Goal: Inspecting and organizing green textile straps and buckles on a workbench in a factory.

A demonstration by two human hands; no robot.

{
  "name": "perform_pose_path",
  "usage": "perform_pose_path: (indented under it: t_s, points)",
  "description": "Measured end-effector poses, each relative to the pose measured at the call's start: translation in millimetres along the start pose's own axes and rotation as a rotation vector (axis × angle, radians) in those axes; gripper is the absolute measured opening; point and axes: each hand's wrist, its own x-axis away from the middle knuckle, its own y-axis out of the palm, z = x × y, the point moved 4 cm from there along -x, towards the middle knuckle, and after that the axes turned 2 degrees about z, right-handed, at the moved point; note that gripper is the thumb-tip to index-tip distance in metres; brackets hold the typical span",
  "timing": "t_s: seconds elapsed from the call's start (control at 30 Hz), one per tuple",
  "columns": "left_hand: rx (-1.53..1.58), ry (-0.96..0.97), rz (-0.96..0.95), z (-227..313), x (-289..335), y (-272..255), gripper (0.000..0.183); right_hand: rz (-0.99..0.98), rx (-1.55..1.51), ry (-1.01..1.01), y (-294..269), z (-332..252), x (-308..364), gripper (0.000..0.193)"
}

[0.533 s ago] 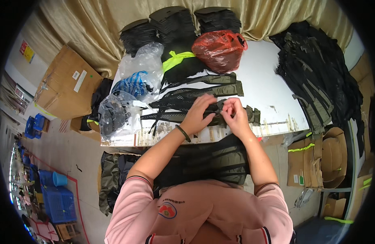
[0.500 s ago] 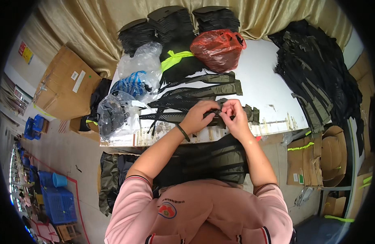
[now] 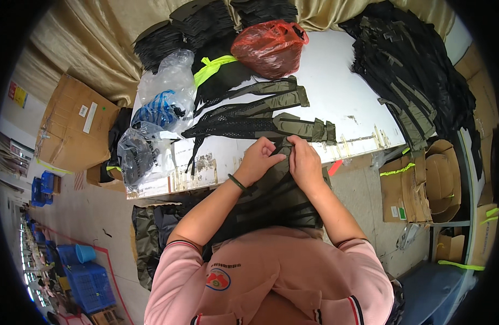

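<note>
My left hand (image 3: 258, 161) and my right hand (image 3: 306, 163) are close together at the table's front edge. Both are closed, fingers pinching the upper edge of a dark olive and black fabric piece (image 3: 279, 181) that hangs down over my lap. Just beyond my fingers lie several black mesh strips with olive fabric ends; the nearest mesh strip (image 3: 238, 128) ends in an olive flap (image 3: 295, 125). A second olive strip end (image 3: 287, 101) lies farther back. What is tucked between my fingertips is too small to make out.
On the white table (image 3: 336, 70) sit a red plastic bag (image 3: 269, 50), clear plastic bags (image 3: 165, 81) and a neon yellow strip (image 3: 212, 69). Stacked black pieces (image 3: 201, 24) stand behind, with a dark garment heap (image 3: 404, 70) at right. Cardboard boxes (image 3: 76, 124) flank the table.
My hands have drawn back from the strips on the table to its front edge, and now grip the fabric over my lap. The view has shifted, so the table sits farther up and left.
</note>
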Motion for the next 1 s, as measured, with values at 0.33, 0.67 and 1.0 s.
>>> perform_pose_path:
  t_s: [0.33,0.67,1.0]
  points:
    - [-0.368,0.272,0.066,26.7,39.7,9.8,0.022,0.124,-0.047,-0.285,-4.9,1.2,-18.1,0.018]
    - [-0.376,0.188,-0.106,32.4,51.2,16.1,0.015,-0.285,-1.209,0.975,29.6,14.6,35.5,0.018]
    - [0.388,-0.116,-0.186,15.5,38.3,-8.0,0.013,-0.874,-1.650,0.695,28.9,8.2,60.3,0.032]
